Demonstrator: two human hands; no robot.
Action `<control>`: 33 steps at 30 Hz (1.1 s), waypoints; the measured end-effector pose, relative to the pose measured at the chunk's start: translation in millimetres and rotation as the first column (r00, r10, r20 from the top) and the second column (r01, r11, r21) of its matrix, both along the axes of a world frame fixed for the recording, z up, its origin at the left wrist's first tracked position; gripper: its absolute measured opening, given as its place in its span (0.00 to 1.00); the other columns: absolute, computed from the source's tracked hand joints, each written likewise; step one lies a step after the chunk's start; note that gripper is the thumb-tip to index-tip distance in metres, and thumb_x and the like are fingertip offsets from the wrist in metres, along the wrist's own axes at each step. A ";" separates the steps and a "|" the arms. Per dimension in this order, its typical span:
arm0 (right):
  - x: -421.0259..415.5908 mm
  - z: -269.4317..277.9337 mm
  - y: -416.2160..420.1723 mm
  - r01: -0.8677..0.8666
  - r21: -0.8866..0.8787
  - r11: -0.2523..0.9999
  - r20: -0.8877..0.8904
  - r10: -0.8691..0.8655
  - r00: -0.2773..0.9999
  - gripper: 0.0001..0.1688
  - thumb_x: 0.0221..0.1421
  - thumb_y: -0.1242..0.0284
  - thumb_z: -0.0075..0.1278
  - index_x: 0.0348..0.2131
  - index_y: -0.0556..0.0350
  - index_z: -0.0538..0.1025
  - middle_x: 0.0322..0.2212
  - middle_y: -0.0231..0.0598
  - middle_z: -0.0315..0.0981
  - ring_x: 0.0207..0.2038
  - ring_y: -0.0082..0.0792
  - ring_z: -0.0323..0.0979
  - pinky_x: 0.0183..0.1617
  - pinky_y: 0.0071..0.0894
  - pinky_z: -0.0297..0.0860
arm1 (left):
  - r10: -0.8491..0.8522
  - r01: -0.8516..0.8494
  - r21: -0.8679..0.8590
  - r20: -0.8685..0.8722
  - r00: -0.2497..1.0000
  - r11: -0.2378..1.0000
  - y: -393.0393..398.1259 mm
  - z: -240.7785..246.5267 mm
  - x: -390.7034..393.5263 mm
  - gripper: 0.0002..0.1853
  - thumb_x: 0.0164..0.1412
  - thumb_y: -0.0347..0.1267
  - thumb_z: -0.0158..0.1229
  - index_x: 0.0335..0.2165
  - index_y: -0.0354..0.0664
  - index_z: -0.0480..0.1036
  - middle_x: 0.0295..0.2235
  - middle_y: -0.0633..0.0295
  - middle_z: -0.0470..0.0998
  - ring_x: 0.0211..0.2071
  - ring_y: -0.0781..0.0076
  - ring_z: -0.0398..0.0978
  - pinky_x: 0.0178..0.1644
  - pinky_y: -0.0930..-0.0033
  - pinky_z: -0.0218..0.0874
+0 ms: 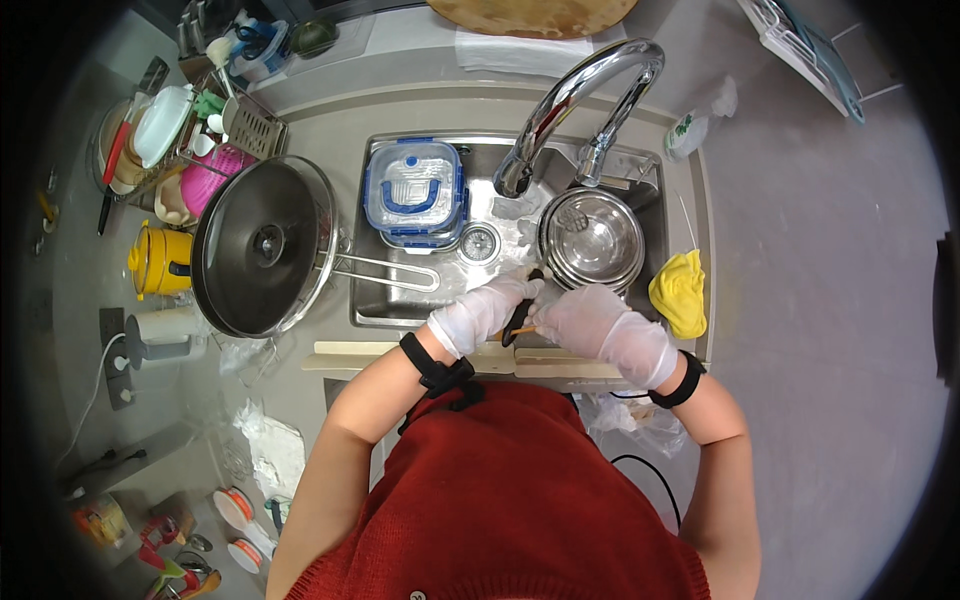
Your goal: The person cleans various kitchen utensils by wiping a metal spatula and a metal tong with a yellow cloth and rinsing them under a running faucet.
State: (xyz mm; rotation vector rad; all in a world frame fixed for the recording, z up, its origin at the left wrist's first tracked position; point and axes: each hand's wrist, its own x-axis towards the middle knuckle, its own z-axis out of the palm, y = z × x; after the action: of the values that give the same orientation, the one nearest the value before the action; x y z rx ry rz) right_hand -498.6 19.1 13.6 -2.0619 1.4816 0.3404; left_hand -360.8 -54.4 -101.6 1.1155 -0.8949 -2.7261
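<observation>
Both hands wear translucent gloves at the front edge of a steel sink (480,300). My left hand (491,306) is closed around a dark, slender item (519,319), whose kind I cannot tell. Close beside it, my right hand (581,319) has its fingers bent near the same item; a thin orange-brown piece (525,330) shows between the hands. What the right fingers grip is hidden. Nested steel bowls (600,244) stand in the sink just beyond the right hand. Clear containers with blue clips (412,187) are stacked at the sink's left.
A chrome faucet (570,86) arches over the sink. Left of it stand a large lidded pan (262,244), a yellow pot (159,261) and a full dish rack (251,127). A yellow cloth (679,292) lies on the right rim, below a spray bottle (690,131).
</observation>
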 end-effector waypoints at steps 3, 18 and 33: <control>-12.9 6.7 -2.9 0.073 0.004 0.997 0.125 -0.073 0.990 0.13 0.56 0.61 0.44 0.33 0.45 0.77 0.24 0.43 0.75 0.29 0.47 0.74 0.33 0.43 0.68 | -0.015 0.017 -0.060 0.039 0.999 0.998 5.4 -11.7 -5.0 0.15 0.63 0.29 0.45 0.49 0.44 0.61 0.20 0.67 0.65 0.19 0.78 0.62 0.21 0.74 0.58; -22.3 -23.2 9.7 0.153 0.164 0.975 0.213 -0.186 0.959 0.16 0.60 0.62 0.39 0.32 0.48 0.77 0.30 0.48 0.74 0.37 0.50 0.71 0.42 0.43 0.67 | 0.058 -0.011 -0.280 0.158 0.986 0.960 9.7 -1.7 -0.7 0.07 0.63 0.28 0.46 0.41 0.44 0.67 0.16 0.69 0.65 0.14 0.80 0.61 0.17 0.79 0.54; -160.0 -212.9 6.6 0.776 0.192 0.601 0.201 -0.798 0.568 0.20 0.46 0.71 0.49 0.42 0.59 0.73 0.34 0.55 0.74 0.37 0.49 0.74 0.42 0.42 0.69 | 0.209 -0.242 0.338 0.133 0.969 0.910 -13.3 8.0 41.7 0.12 0.64 0.31 0.45 0.43 0.36 0.65 0.22 0.66 0.64 0.16 0.82 0.59 0.16 0.82 0.51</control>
State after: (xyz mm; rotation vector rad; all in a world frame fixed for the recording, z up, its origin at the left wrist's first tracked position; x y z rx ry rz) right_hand -658.6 25.7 -199.3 -1.1078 1.9838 -0.2393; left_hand -319.1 -67.7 -93.6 1.3184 -0.2586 -2.7179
